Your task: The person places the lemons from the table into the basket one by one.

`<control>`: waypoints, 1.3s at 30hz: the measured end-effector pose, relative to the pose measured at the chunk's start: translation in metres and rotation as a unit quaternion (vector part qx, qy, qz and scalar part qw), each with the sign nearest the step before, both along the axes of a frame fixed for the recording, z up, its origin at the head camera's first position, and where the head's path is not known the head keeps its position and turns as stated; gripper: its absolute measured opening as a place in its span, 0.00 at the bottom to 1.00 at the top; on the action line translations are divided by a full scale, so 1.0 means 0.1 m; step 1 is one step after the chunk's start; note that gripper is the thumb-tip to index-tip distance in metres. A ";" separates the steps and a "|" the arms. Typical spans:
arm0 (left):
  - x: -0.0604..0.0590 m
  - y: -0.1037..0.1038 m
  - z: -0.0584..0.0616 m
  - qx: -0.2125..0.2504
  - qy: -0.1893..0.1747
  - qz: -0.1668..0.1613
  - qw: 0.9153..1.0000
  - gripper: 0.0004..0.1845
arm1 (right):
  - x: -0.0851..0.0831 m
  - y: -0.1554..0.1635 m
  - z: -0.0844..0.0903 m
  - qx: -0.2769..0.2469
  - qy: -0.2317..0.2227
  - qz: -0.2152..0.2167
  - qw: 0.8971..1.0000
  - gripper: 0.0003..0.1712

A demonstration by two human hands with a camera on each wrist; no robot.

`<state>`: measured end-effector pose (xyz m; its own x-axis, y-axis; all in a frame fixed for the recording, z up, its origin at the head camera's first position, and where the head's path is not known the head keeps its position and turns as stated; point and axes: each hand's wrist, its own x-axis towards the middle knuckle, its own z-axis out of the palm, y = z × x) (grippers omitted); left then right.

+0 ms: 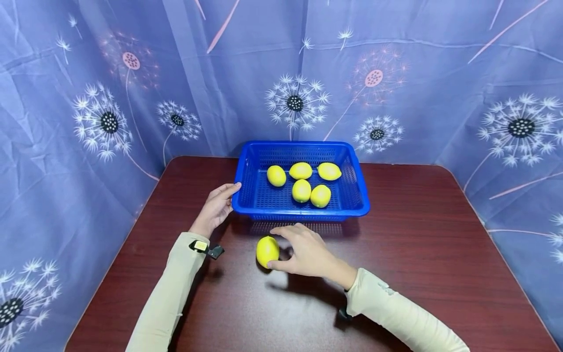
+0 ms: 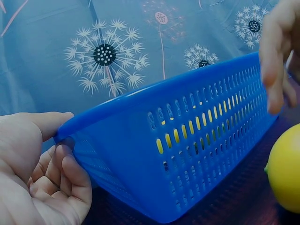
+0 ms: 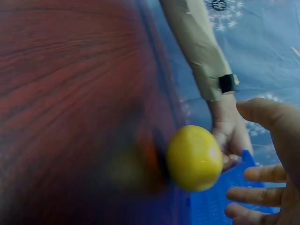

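Note:
My left hand (image 1: 215, 208) holds the left end of a blue plastic basket (image 1: 303, 213), its thumb on the rim and its curled fingers beneath, as the left wrist view shows. Several yellow lemons (image 1: 301, 191) lie inside the basket. One more lemon (image 1: 267, 252) rests on the table in front of it. Around that lemon's right side my right hand (image 1: 308, 252) spreads its thumb and fingers. The right wrist view shows a gap between this lemon (image 3: 194, 158) and the right hand (image 3: 276, 154).
The dark red wooden table (image 1: 418, 234) carries the basket near its back edge. A blue curtain (image 1: 246, 88) with dandelion prints hangs behind and at both sides. A band with a small device (image 1: 201, 246) sits on the left wrist.

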<state>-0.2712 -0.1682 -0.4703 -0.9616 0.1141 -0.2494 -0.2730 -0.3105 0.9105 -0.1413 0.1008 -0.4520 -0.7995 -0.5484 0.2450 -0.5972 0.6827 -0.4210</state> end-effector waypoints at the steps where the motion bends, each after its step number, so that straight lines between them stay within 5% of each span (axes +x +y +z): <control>1: 0.00 0.00 0.01 0.000 0.001 0.000 1.000 0.07 | -0.01 -0.02 -0.03 0.005 0.005 -0.003 1.000 0.44; 18: 0.01 0.00 -0.01 0.012 0.002 -0.001 1.000 0.06 | -0.02 -0.26 -0.29 0.066 0.012 -0.037 0.997 0.47; 39: 0.01 0.00 -0.01 0.019 0.004 0.004 1.000 0.06 | 0.04 -0.28 -0.32 0.043 0.027 -0.044 0.998 0.43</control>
<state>-0.2706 -0.1686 -0.4712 -0.9645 0.1154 -0.2374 -0.2631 -0.3473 0.9001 -0.1377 0.0730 -0.4838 -0.8326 -0.4970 0.2444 -0.5533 0.7663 -0.3267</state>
